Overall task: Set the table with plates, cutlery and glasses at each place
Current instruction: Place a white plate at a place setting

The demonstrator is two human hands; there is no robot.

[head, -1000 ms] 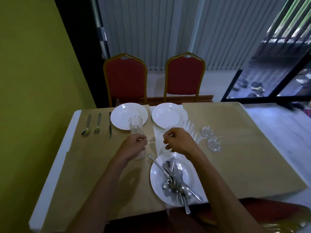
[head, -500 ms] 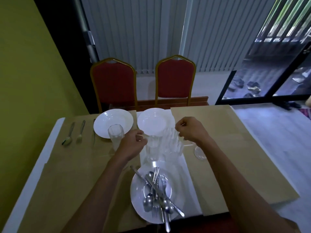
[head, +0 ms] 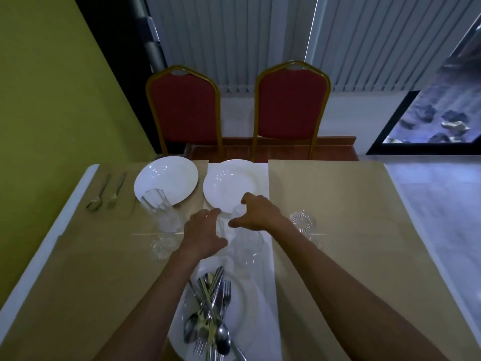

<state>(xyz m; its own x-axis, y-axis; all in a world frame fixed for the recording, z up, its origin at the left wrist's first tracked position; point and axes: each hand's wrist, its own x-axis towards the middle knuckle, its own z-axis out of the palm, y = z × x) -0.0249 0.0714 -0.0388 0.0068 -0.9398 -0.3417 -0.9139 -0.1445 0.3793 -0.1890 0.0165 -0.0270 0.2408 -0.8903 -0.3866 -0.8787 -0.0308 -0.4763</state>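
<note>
Counting three plates: left plate (head: 166,178) and middle plate (head: 229,183) side by side at the far edge, near plate (head: 240,306) under a heap of cutlery (head: 210,316). One spoon (head: 95,201) and one fork (head: 115,194) lie left of the left plate, long axes near-to-far, handles pointing away. One tall glass (head: 158,212) stands at that plate's near rim; the other clear glasses are too blurred to count. Left hand (head: 205,233): fingers straight, holding nothing. Right hand (head: 257,213) arches over a glass (head: 247,246) between the middle and near plates; can't tell whether it grips.
</note>
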